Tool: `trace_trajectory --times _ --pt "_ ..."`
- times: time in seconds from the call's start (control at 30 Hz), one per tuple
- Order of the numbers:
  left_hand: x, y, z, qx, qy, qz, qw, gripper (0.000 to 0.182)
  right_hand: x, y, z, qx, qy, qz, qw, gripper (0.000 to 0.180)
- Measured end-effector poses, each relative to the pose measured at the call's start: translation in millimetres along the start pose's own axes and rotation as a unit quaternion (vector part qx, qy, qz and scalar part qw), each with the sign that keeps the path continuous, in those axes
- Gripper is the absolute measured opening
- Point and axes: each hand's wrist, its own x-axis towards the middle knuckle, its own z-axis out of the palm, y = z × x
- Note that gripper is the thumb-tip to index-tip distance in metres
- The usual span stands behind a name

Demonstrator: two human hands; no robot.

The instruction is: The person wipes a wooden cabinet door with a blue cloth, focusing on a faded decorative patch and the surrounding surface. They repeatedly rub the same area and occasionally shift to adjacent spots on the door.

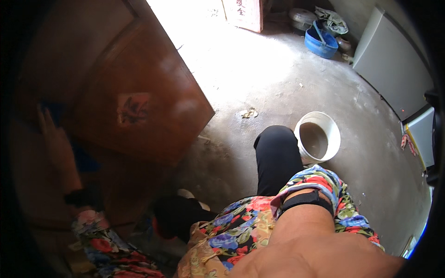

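At the dim far left, my left hand [57,142] holds a blue cloth [87,158] flat against the dark wooden surface beside the door panel. Its fingers are stretched out, and the palm side is hidden. A brown wooden door panel [100,76] with a faded red paper square [134,108] stands just right of that hand. My right hand [316,257] looms large at the bottom, close to the camera, with its back showing. I cannot make out its fingers or anything in them. A black band circles each wrist.
A white bucket [335,137] of murky water stands on the concrete floor [361,135] beside my knee. Crumpled scraps [249,113] lie near the door's corner. A blue basket [321,43] and a lidded pot [301,17] sit at the back right, near a pale appliance [393,66].
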Motion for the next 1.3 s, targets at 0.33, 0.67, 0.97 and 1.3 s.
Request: trace_trajectory --times 0.33,0.67,0.97,1.3 --pt "4.8 -3.2 -0.2 -0.01 -0.04 -0.039 0.998 0.053 2.3 -0.1 -2.8 -0.003 -0.016 -0.012 1.0 0.039" --pt "16.7 12.6 -26.3 0.068 -0.109 -0.044 0.991 0.049 8.9 5.9 -2.7 0.003 -0.017 -0.025 1.0 0.04" --pt "15.6 16.8 -28.2 -0.046 -0.086 -0.083 0.992 0.048 14.5 5.2 -10.0 0.025 -0.026 -0.035 0.999 0.041" --pt "14.9 -1.2 -27.7 0.056 -0.097 -0.058 0.992 0.049 16.4 -2.3 2.6 -0.043 -0.008 -0.036 0.998 0.042"
